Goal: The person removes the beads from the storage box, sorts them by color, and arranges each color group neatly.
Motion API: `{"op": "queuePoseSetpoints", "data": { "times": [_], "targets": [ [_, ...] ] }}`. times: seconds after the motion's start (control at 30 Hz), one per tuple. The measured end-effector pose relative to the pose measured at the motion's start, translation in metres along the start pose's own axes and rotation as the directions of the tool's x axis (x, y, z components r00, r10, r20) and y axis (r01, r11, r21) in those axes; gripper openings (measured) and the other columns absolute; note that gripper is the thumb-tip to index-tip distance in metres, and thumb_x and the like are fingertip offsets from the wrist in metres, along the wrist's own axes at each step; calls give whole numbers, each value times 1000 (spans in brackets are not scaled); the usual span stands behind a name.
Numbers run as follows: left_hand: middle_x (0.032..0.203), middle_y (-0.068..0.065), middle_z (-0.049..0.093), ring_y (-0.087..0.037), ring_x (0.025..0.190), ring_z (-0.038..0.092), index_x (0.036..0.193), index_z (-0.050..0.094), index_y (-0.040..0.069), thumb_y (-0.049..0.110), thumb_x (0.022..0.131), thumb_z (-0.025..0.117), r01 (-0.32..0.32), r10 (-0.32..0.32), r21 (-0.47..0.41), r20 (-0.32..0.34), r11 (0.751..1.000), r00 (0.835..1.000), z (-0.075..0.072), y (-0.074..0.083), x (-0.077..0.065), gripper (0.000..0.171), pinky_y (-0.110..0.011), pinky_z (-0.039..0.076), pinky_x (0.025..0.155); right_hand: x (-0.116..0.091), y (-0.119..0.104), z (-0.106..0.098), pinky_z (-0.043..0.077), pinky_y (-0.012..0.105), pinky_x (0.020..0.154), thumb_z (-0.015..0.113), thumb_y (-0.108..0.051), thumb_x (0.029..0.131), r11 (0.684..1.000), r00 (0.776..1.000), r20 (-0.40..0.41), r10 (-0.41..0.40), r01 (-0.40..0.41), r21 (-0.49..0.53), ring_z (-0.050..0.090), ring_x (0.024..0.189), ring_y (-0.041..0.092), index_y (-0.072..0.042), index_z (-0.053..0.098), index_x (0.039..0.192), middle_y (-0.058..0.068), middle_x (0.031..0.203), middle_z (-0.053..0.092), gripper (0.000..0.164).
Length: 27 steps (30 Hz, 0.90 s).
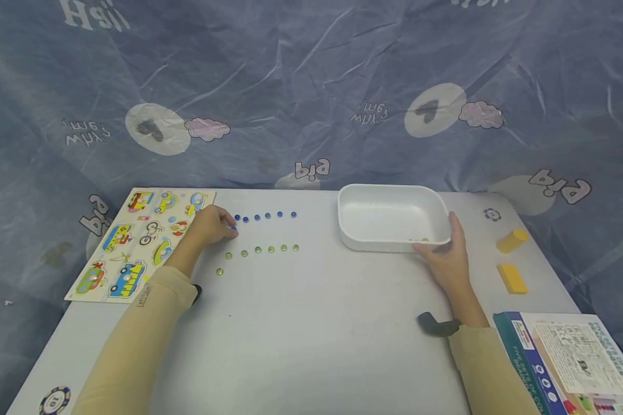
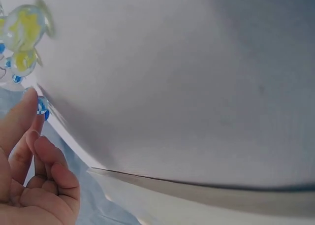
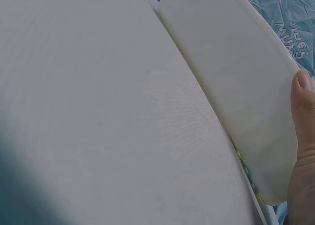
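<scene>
My left hand (image 1: 211, 225) pinches a blue glass marble (image 2: 43, 105) between thumb and fingertips, at the left end of a row of several blue marbles (image 1: 268, 215). Nearer me runs a second row of several yellow-green marbles (image 1: 258, 249), with one green marble (image 1: 219, 271) lying lower at its left end. My right hand (image 1: 450, 262) grips the near right corner of a white rectangular tub (image 1: 374, 244). The thumb lies at the tub's rim in the right wrist view. A few small green marbles (image 1: 424, 240) show inside the tub by its near wall.
A picture puzzle board (image 1: 83, 293) with vehicles lies at the left, under my left forearm. On the right are a yellow cylinder (image 1: 512, 240), a yellow block (image 1: 512, 279) and a printed box (image 1: 581, 357). A patterned blue cloth (image 1: 311, 86) hangs behind the white table (image 1: 316, 334).
</scene>
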State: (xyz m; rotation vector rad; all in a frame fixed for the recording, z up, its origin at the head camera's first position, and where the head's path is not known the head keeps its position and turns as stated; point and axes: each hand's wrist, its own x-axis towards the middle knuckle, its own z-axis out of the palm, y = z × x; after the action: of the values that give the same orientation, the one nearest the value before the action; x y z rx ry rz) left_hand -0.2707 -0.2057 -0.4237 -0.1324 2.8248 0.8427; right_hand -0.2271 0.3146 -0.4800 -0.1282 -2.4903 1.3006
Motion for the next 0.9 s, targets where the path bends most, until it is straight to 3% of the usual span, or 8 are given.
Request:
{"op": "queuePoseSetpoints", "data": {
  "times": [0.07, 0.17, 0.3, 0.9],
  "targets": [
    [88, -9, 60, -25, 83, 52, 93, 70, 10, 21, 76, 77, -2, 2, 2, -2, 1000, 1000, 1, -1, 0, 22, -49, 33, 102, 0, 1, 0, 8, 41, 121, 80, -38, 73, 1000, 1000, -2, -2, 2, -3, 13, 148, 19, -34, 5, 151, -10, 159, 10, 109],
    [87, -8, 63, -23, 82, 54, 93, 70, 9, 20, 76, 78, 0, 0, -4, 4, 1000, 1000, 3, -3, 1, 21, -40, 44, 84, 0, 2, 1, 7, 40, 121, 80, -38, 73, 1000, 1000, -3, -1, 1, -10, 12, 148, 17, -37, 4, 150, -11, 158, 10, 109],
    [87, -7, 64, -21, 81, 55, 92, 69, 9, 18, 76, 77, -15, 15, -24, 8, 1000, 1000, 5, -4, 3, 20, -30, 45, 71, 1, 3, 1, 7, 40, 121, 80, -38, 73, 1000, 1000, -9, 3, -3, -24, 11, 148, 16, -37, 4, 150, -11, 159, 9, 108],
    [90, -8, 65, -21, 84, 58, 95, 69, 7, 15, 75, 78, -24, 23, -39, -32, 999, 999, 5, -4, 2, 23, -28, 46, 70, 0, 1, 0, 8, 41, 121, 79, -38, 73, 1000, 1000, 5, -3, 3, -11, 12, 148, 18, -35, 3, 151, -11, 159, 9, 109]
  ]
}}
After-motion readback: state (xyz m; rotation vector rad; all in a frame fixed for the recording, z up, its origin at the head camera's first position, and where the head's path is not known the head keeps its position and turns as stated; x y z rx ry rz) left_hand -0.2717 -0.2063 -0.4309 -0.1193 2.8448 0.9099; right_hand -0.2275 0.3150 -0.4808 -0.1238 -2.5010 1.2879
